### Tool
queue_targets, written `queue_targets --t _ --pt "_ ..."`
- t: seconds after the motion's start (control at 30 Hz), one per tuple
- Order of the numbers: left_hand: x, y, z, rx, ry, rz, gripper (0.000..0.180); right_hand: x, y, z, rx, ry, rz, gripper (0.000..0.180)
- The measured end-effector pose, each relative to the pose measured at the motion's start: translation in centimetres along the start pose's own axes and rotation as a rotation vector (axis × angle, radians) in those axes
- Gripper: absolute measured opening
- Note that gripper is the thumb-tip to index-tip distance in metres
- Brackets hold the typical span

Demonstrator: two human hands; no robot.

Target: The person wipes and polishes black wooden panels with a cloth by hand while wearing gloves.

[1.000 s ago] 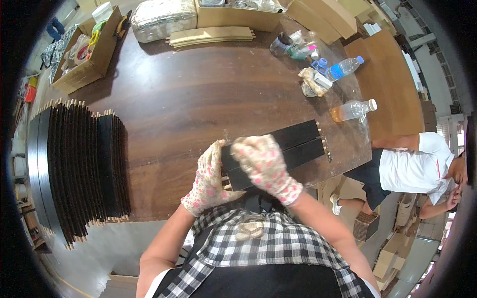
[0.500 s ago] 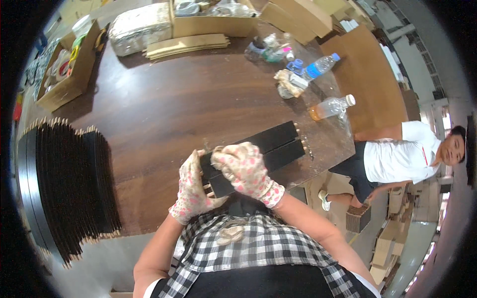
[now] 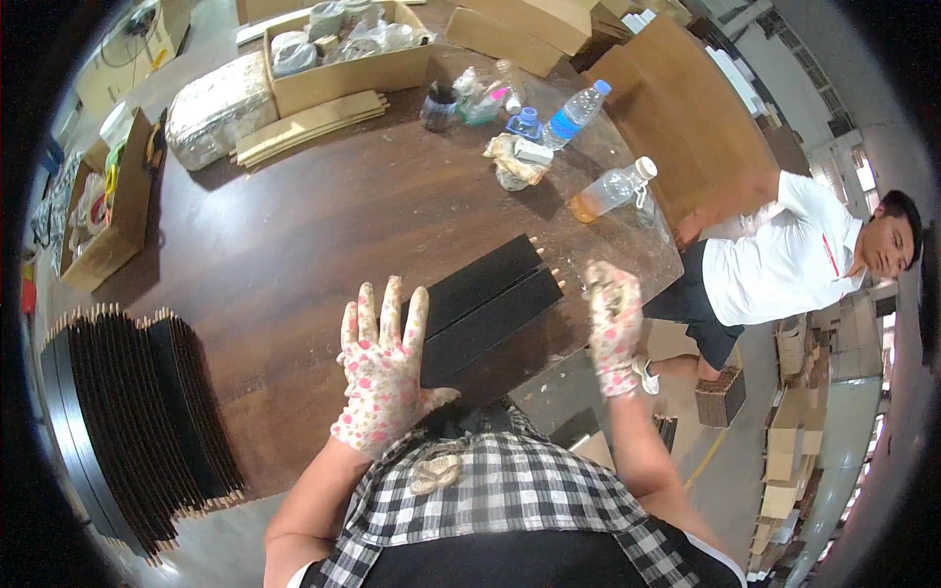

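Two flat black boards (image 3: pixel 498 316) lie side by side on the brown table, slanting up to the right. Light wooden pegs stick out of their right ends. My left hand (image 3: pixel 380 377), in a white glove with pink spots, is at the boards' left end, its fingers stretched out and spread. The glove hides that end. Just off the pegged right ends is my right hand (image 3: pixel 615 318), in a matching glove, with its fingers curled closed. The fingertips look dirty, and whatever they may hold cannot be made out.
A large stack of black pegged boards (image 3: pixel 137 421) stands at the left. Bottles (image 3: pixel 613 191) and a crumpled wad (image 3: pixel 518 160) are at the table's right. Cartons (image 3: pixel 343 71), a wrapped package (image 3: pixel 221 108) and wooden strips (image 3: pixel 309 129) line the back. A person (image 3: pixel 774 260) stands at right.
My right hand has moved from the boards' left end to beyond their right end. My left hand has opened flat, fingers spread. The view has shifted slightly.
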State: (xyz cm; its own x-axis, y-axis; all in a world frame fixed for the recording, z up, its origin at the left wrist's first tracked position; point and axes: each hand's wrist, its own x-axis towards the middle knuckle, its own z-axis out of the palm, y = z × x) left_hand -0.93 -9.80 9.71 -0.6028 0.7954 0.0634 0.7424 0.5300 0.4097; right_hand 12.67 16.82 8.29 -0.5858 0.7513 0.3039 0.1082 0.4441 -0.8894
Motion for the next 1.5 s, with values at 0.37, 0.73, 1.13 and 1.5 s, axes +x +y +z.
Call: queue_targets --t 0.37,0.73,1.13,1.5 --pt "0.9 -0.1 1.9 -0.023 0.057 0.002 0.106 0.7 2.4 2.6 -0.719 -0.105 -0.589 0.014" --pt "-4.3 -4.1 2.4 -0.121 0.106 -0.007 0.116 -0.7 1.6 3.0 -0.592 -0.344 -0.606 0.021" --pt "-4.7 -4.8 4.1 -0.328 0.283 0.021 0.11 -3.4 -0.7 4.6 -0.555 -0.486 -0.676 0.017" --pt "-4.2 -4.7 5.1 -0.225 0.316 0.019 0.118 -5.0 -2.1 8.4 0.058 -0.572 -0.394 0.021"
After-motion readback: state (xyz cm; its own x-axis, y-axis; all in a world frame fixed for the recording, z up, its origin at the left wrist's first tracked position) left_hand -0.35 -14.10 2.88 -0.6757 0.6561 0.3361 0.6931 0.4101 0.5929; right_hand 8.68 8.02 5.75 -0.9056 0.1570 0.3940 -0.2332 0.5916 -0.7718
